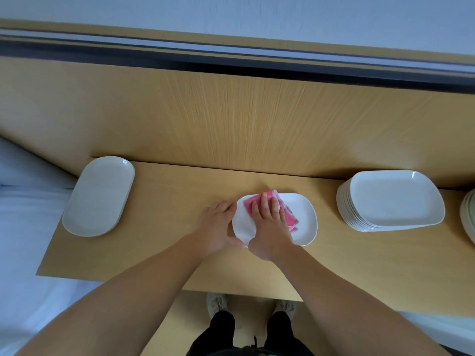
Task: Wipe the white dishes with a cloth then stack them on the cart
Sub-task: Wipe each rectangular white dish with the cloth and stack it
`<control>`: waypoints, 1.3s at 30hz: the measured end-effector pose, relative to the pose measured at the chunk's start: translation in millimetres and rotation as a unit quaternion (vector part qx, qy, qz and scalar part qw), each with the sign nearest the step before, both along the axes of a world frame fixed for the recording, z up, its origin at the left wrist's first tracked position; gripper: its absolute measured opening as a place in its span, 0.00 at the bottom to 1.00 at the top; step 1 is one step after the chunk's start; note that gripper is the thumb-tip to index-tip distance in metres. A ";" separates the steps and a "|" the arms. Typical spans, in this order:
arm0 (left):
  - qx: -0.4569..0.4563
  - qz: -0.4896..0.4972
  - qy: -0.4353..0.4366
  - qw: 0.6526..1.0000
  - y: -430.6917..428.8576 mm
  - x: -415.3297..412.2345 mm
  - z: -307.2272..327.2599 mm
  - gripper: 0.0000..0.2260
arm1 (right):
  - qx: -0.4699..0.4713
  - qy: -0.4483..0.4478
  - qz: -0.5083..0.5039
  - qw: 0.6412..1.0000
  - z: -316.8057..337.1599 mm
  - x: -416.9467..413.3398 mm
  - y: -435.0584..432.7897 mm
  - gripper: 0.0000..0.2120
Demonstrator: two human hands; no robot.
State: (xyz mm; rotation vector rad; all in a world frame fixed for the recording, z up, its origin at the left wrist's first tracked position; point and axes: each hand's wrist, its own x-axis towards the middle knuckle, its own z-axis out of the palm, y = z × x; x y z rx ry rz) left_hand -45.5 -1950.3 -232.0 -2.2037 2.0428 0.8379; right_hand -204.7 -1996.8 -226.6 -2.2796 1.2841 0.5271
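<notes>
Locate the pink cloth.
Head view, centre: pink cloth on the middle dish, under the right hand, between the lone left dish and the right stack.

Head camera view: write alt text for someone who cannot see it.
A person's right hand presses a pink cloth onto a white oblong dish on a light wooden table, while the left hand holds the dish's left end. A second white oblong dish lies to its left, a stack of white dishes to its right.

centre dish [303, 222]: we see it white, oblong, round-cornered, flat on the bench [167, 253], mid-frame.
cloth [253, 202]: pink, folded, lying on the centre dish's left half.
left dish [99, 196]: white oval, single, flat, left of frame.
stack [393, 199]: white squarish dishes piled neatly, right of frame.
</notes>
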 end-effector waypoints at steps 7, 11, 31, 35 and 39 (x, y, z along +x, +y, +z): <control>-0.010 0.002 -0.020 1.000 -1.1 -1.1 -0.4 0.49 | 0.013 0.031 0.130 0.991 3.5 -0.1 3.4 0.46; -0.017 -0.014 -0.040 0.999 -1.3 -0.1 -0.2 0.49 | 0.015 0.035 0.194 0.980 4.9 -9.4 1.8 0.47; 0.005 -0.068 -0.078 0.995 -3.6 8.6 0.3 0.47 | -0.023 -0.123 0.217 0.968 -4.2 -88.9 8.9 0.25; 0.007 -0.079 -0.079 0.994 -5.6 8.7 -1.6 0.47 | -0.056 -0.156 0.233 0.958 5.5 -97.2 -5.6 0.30; 0.001 -0.080 -0.090 0.993 -5.3 6.0 0.4 0.47 | -0.113 -0.224 0.178 0.952 27.1 -88.4 -23.0 0.30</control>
